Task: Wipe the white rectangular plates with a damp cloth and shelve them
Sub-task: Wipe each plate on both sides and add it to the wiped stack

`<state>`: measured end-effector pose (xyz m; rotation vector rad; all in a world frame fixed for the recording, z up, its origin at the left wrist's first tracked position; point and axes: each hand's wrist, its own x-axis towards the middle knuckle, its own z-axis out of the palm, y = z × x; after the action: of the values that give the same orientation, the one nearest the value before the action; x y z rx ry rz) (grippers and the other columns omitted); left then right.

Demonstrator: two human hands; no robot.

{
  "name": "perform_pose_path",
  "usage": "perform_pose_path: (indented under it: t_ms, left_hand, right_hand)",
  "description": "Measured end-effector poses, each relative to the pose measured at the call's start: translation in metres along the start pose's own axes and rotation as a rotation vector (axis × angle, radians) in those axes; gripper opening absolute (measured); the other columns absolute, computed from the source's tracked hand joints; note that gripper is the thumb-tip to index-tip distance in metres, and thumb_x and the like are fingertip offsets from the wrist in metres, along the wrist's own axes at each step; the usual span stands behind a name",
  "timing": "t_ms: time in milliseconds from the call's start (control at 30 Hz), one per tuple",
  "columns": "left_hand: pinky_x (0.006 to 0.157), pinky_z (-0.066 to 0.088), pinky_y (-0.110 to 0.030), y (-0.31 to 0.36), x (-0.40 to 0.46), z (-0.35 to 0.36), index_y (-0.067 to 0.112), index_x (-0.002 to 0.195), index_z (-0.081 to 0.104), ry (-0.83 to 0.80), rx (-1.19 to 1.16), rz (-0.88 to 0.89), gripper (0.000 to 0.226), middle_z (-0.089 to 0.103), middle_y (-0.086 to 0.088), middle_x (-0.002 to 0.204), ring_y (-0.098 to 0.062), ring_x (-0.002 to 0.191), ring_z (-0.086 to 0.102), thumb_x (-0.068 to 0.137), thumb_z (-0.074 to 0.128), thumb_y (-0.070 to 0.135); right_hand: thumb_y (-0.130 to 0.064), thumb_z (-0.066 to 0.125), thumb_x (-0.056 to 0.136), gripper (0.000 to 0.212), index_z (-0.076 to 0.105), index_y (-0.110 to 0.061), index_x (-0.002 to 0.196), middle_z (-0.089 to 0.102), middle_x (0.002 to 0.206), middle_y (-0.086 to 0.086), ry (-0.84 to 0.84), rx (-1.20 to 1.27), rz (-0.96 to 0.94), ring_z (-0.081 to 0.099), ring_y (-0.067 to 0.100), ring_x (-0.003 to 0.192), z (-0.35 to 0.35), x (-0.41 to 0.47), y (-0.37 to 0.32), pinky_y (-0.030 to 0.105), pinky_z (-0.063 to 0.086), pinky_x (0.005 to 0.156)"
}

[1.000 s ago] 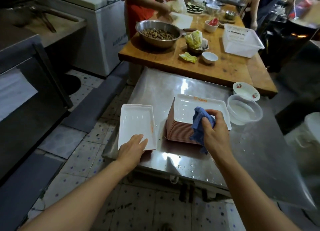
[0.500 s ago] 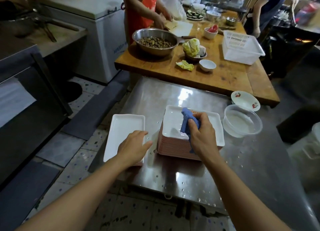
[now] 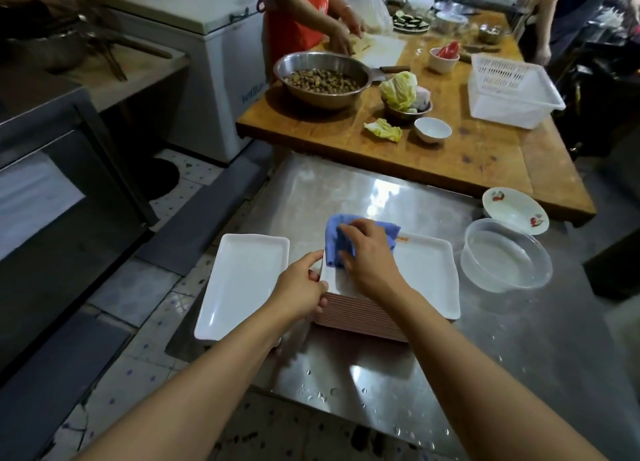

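**Wiping the top plate at the steel counter's near left corner**

Stainless steel counter point(image 3: 398, 197) carries your stack of white rectangular plates point(image 3: 426, 273) near its left edge. Your right hand point(image 3: 367, 256) presses the crumpled blue damp cloth point(image 3: 337, 242) on the top plate's far left corner; your left hand point(image 3: 301, 292) grips the stack's left edge. Sweep corner to corner, steadying the pile. One white rectangular plate point(image 3: 242, 280) overhangs the counter's left edge, so mind it. Beside the stack, a clear plastic bowl point(image 3: 505, 256) seems to hold water; the steel basin point(image 3: 323, 79) on the wooden table point(image 3: 467, 155) holds brown food.
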<state>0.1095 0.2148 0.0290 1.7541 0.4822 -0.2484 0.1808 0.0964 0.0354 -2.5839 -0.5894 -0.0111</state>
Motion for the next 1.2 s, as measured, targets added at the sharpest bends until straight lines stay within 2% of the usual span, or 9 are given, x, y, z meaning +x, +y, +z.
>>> perform_pose_path:
  t_ms: [133,333,433,533,600,700,833,1000,1200]
  left_hand:
    - [0.044,0.044,-0.021,-0.001,0.001,-0.001,0.026,0.14,0.044,-0.004,-0.02,-0.003,0.06,0.037,-0.002,0.078,-0.018,0.057,0.052,0.09,0.047,-0.006]
    - [0.057,0.049,-0.022,0.0,-0.006,-0.003,0.023,0.137,0.047,-0.06,-0.093,0.004,0.058,0.045,-0.001,0.07,-0.013,0.057,0.05,0.09,0.042,-0.01]
    - [0.062,0.05,-0.029,0.0,-0.007,-0.006,0.018,0.138,0.047,-0.103,-0.162,-0.013,0.062,0.057,-0.009,0.081,-0.021,0.069,0.054,0.085,0.042,-0.015]
    - [0.079,0.05,-0.042,0.002,-0.008,-0.006,0.014,0.136,0.049,-0.105,-0.211,-0.035,0.056,0.061,-0.017,0.099,-0.029,0.084,0.056,0.086,0.048,-0.011]
    - [0.076,0.05,-0.041,0.007,-0.007,-0.003,0.015,0.132,0.052,-0.048,-0.223,-0.063,0.045,0.061,-0.015,0.101,-0.029,0.085,0.055,0.092,0.044,-0.002]
    - [0.065,0.054,-0.034,0.013,-0.002,0.005,0.02,0.127,0.054,0.082,-0.008,-0.06,0.033,0.062,-0.011,0.109,-0.029,0.085,0.059,0.095,0.045,0.018]
    - [0.085,0.054,-0.044,0.014,-0.002,0.013,0.022,0.131,0.047,0.175,0.395,0.018,0.044,0.063,-0.009,0.114,-0.032,0.098,0.061,0.088,0.055,0.021]
    - [0.084,0.054,-0.045,0.017,-0.003,0.014,0.022,0.128,0.048,0.181,0.442,0.033,0.045,0.063,-0.007,0.108,-0.031,0.096,0.06,0.085,0.047,0.008]
    - [0.084,0.053,-0.043,0.016,-0.001,0.013,0.025,0.128,0.051,0.185,0.439,0.05,0.048,0.063,-0.005,0.101,-0.03,0.093,0.06,0.083,0.048,0.007]
  right_hand:
    - [-0.013,0.049,0.092,0.04,0.052,-0.01,0.131,0.043,0.136,0.011,-0.019,-0.03,0.013,0.039,0.029,0.12,0.004,0.003,-0.001,0.031,0.027,0.1]
    - [-0.016,0.049,0.091,0.029,0.061,-0.017,0.118,0.057,0.121,0.005,-0.104,0.042,0.031,0.046,0.026,0.109,-0.001,-0.02,-0.005,0.035,0.035,0.091]
    - [-0.022,0.051,0.092,0.025,0.063,-0.019,0.113,0.058,0.115,0.004,-0.19,0.051,-0.008,0.047,0.025,0.109,-0.004,-0.041,-0.006,0.038,0.035,0.092]
    - [-0.026,0.05,0.089,0.028,0.061,-0.02,0.114,0.057,0.111,0.004,-0.226,0.03,-0.049,0.047,0.026,0.104,-0.007,-0.054,-0.009,0.042,0.035,0.092]
    - [-0.02,0.051,0.085,0.033,0.06,-0.02,0.117,0.056,0.112,0.005,-0.23,0.021,-0.052,0.047,0.027,0.104,-0.009,-0.06,-0.01,0.045,0.036,0.092]
    - [-0.01,0.051,0.082,0.038,0.061,-0.016,0.118,0.057,0.114,0.009,-0.208,0.041,-0.044,0.048,0.03,0.105,-0.015,-0.071,-0.005,0.046,0.039,0.091]
    - [-0.001,0.054,0.083,0.033,0.063,-0.012,0.113,0.057,0.115,0.009,-0.134,-0.036,0.031,0.049,0.029,0.105,-0.029,-0.09,0.024,0.039,0.038,0.092]
    - [0.005,0.05,0.082,0.026,0.068,-0.004,0.098,0.059,0.107,0.011,-0.051,-0.089,0.185,0.053,0.026,0.103,-0.05,-0.101,0.061,0.031,0.035,0.095]
    - [0.004,0.05,0.082,0.026,0.066,-0.006,0.099,0.052,0.115,0.01,-0.061,-0.128,0.198,0.052,0.026,0.101,-0.045,-0.075,0.06,0.036,0.043,0.085]
